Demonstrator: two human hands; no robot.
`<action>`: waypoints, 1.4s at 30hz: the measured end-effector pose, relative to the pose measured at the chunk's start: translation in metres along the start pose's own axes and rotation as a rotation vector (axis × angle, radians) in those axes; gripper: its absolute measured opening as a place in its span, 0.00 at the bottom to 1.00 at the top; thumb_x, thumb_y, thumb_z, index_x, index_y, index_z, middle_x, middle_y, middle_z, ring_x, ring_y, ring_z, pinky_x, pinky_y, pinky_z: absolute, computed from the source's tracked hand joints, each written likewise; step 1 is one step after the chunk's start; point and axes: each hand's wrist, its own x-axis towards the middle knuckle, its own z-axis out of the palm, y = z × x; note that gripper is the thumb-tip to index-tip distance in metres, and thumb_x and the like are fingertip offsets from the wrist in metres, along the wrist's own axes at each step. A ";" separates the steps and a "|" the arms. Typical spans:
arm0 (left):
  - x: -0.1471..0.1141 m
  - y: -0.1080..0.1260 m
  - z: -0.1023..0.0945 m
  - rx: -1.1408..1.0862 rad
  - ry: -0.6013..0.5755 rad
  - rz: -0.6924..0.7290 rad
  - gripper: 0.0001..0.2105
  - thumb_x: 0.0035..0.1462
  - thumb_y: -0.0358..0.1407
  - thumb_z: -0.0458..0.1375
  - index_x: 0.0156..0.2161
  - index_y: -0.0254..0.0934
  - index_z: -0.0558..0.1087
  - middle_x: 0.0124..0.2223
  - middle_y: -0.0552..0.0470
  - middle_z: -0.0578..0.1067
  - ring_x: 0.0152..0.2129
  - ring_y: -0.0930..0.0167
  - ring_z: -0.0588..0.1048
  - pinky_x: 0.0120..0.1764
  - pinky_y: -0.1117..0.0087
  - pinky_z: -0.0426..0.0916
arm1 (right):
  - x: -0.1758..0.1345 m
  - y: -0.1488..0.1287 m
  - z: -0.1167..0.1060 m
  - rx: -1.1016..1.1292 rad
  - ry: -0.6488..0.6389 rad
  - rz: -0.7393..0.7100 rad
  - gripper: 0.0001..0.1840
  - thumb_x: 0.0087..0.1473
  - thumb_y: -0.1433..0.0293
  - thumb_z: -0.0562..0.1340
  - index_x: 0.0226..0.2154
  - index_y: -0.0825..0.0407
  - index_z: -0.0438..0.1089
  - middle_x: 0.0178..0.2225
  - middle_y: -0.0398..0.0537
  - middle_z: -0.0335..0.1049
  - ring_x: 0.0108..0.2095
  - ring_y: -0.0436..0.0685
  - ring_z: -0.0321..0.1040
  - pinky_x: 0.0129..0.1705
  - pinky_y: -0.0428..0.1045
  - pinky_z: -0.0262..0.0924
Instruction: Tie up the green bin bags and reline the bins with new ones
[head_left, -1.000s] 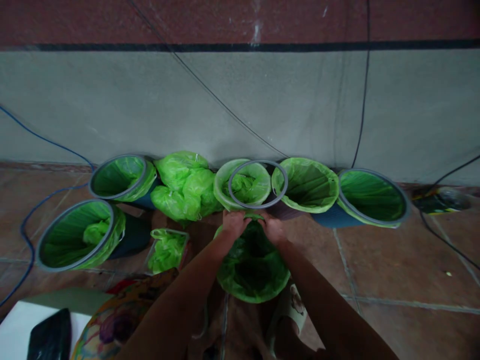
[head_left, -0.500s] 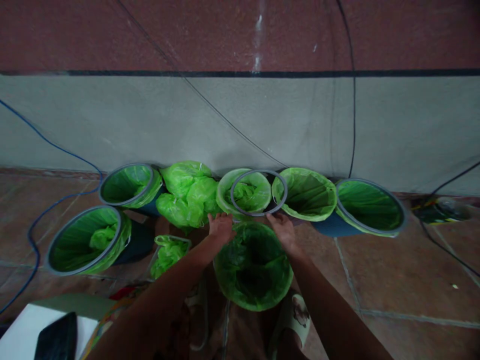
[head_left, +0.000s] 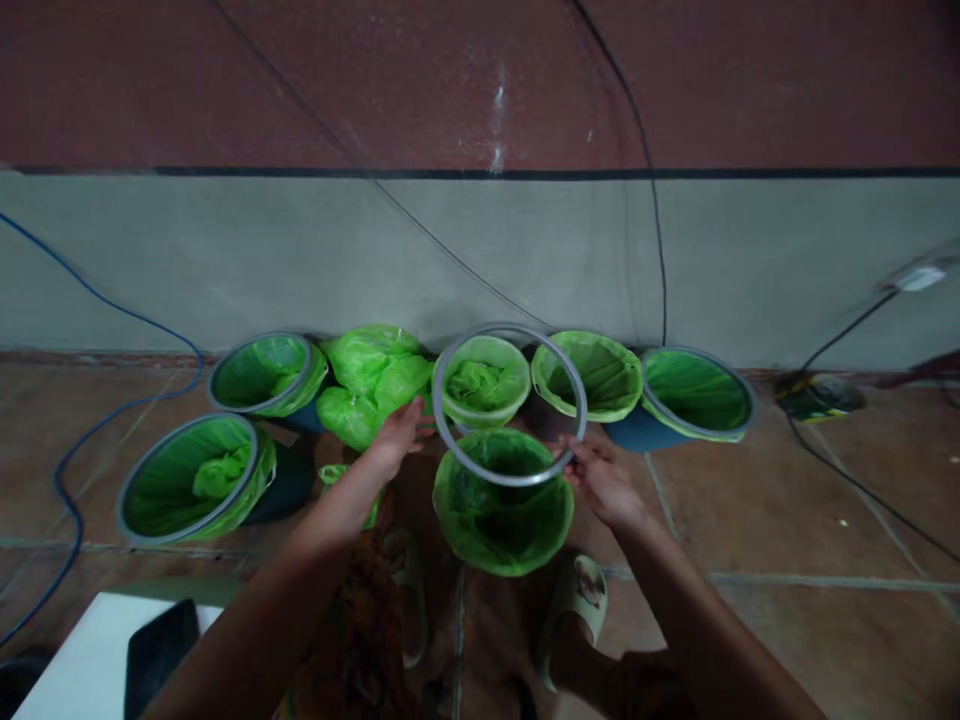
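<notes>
Ring (head_left: 512, 480) is held above a bin (head_left: 501, 566) by the right hand (head_left: 606, 484), grip pinched; left hand (head_left: 397, 436), grip wide, nears bags (head_left: 365, 365).

Ring (head_left: 514, 480) grey; liner (head_left: 504, 560) green; wall (head_left: 420, 130) maroon above grey.

You face a far wall (head_left: 525, 225), maroon above grey, with a brown tiled floor (head_left: 765, 500) nearer, dimly lit.
</notes>
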 end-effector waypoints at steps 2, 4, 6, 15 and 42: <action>-0.017 0.000 0.005 -0.183 -0.145 -0.080 0.24 0.66 0.49 0.40 0.52 0.35 0.68 0.48 0.44 0.78 0.39 0.67 0.79 0.37 0.67 0.73 | -0.033 0.010 -0.021 -0.103 -0.029 0.029 0.19 0.46 0.53 0.63 0.28 0.53 0.70 0.26 0.46 0.73 0.20 0.47 0.61 0.24 0.45 0.60; -0.032 -0.006 0.014 -0.253 -0.244 -0.101 0.22 0.66 0.48 0.40 0.50 0.37 0.69 0.45 0.44 0.79 0.36 0.69 0.79 0.36 0.68 0.73 | -0.053 0.024 -0.039 -0.208 -0.058 0.045 0.19 0.49 0.54 0.60 0.26 0.54 0.68 0.24 0.46 0.72 0.20 0.48 0.61 0.24 0.45 0.60; -0.040 -0.018 0.025 -0.208 -0.303 -0.084 0.20 0.65 0.47 0.43 0.47 0.37 0.70 0.42 0.45 0.80 0.33 0.70 0.79 0.35 0.70 0.73 | -0.060 0.040 -0.052 -0.330 -0.055 0.069 0.16 0.52 0.57 0.56 0.25 0.53 0.66 0.23 0.46 0.71 0.20 0.49 0.62 0.23 0.46 0.58; -0.028 -0.061 0.060 0.781 -0.155 0.160 0.10 0.61 0.34 0.49 0.38 0.34 0.72 0.40 0.43 0.80 0.37 0.66 0.78 0.38 0.70 0.70 | -0.039 0.089 -0.057 -1.050 0.063 0.006 0.13 0.59 0.66 0.53 0.35 0.56 0.70 0.32 0.53 0.75 0.32 0.54 0.71 0.31 0.45 0.57; -0.009 -0.093 0.070 1.030 -0.197 -0.011 0.14 0.57 0.30 0.51 0.42 0.28 0.78 0.46 0.32 0.78 0.46 0.55 0.76 0.45 0.62 0.71 | -0.024 0.121 -0.027 -1.455 -0.075 -0.123 0.17 0.59 0.72 0.52 0.45 0.59 0.71 0.36 0.63 0.75 0.38 0.62 0.74 0.39 0.52 0.62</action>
